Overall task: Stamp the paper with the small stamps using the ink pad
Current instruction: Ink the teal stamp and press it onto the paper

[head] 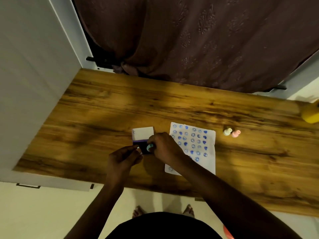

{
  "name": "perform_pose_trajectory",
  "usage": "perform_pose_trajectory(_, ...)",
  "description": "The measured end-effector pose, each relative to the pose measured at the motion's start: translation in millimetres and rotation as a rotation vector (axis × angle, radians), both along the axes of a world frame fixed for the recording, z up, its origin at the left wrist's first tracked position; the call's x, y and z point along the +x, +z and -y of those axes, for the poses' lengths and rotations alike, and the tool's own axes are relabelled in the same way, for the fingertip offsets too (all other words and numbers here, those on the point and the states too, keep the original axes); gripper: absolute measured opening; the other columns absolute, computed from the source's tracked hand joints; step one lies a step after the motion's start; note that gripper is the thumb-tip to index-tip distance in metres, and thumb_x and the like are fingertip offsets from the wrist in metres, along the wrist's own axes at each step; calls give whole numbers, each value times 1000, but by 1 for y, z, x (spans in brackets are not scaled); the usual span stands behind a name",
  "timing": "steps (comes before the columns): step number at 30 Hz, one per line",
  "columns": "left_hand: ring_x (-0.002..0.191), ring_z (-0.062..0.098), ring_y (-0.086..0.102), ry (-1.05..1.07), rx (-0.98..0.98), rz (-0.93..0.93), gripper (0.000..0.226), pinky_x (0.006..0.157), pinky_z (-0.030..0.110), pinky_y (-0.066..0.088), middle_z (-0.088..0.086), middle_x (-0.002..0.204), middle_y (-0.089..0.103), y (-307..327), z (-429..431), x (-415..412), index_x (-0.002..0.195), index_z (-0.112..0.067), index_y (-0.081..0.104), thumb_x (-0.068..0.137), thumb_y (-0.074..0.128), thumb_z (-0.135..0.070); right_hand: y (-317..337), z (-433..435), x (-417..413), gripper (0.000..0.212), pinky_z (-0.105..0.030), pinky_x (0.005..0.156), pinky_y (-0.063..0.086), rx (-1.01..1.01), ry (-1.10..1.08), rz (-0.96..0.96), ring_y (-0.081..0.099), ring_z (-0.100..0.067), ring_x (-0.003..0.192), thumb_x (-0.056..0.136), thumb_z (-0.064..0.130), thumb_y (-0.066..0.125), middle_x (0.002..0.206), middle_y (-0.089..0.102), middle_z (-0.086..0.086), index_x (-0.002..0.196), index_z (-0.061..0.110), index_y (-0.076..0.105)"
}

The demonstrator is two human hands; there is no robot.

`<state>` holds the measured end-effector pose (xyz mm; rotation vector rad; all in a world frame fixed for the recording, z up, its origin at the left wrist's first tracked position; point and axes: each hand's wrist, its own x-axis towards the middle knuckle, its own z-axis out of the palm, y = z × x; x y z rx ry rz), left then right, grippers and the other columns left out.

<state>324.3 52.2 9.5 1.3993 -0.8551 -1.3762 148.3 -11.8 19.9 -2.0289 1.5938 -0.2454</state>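
An open ink pad [143,147] lies on the wooden table [107,107], its white lid [143,133] folded back behind the dark pad. My left hand [123,158] grips the pad's near left edge. My right hand [164,146] holds a small light-blue stamp [149,147] down on the dark ink surface. Just right of the pad lies a white paper [209,163] covered with several rows of blue stamped faces and hearts; my right forearm crosses its lower left corner. Two more small stamps, a pale yellow one [227,131] and a pink one [235,133], stand to the right of the paper.
A yellow object [311,113] sits at the table's far right edge. A dark patterned curtain [198,40] hangs behind the table and a white cabinet side [31,75] borders it on the left. My feet show on the pale floor below the near edge.
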Motion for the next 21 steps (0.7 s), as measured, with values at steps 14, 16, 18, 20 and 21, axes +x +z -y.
perform_pose_trajectory(14,89,28,80,-101,21,-32,26,79,46,65,7,100,82,-5,2,-74,89,-30,79,86,77,-4,13,-68,-152,26,-30,80,65,126,-762,663,78,-15,90,79,16,87,94,81,0,103,10,78)
perform_pose_trajectory(16,87,25,81,-129,17,-36,30,74,39,66,4,98,83,-4,3,-84,84,-33,80,86,77,-3,7,-78,-170,26,-17,79,61,40,-768,496,75,-2,86,80,20,87,95,79,6,103,11,78)
perform_pose_trajectory(18,86,27,81,-141,27,-40,25,73,37,67,8,99,82,-6,3,-93,86,-29,80,86,78,-4,2,-88,-179,27,-5,73,53,-39,-711,309,70,5,80,82,23,86,96,77,8,105,13,79)
perform_pose_trajectory(20,86,28,81,-153,50,-21,22,76,39,66,6,98,83,-10,2,-99,89,-29,79,86,79,-8,-2,-94,-181,25,-10,78,53,-93,-627,187,71,-3,85,84,21,84,103,80,0,107,12,79)
perform_pose_trajectory(21,87,27,81,-161,62,-16,22,76,39,66,5,99,83,-11,1,-101,89,-31,80,86,79,-9,-4,-95,-179,23,-17,81,57,-108,-587,142,72,-7,88,86,20,83,106,80,-3,107,12,79)
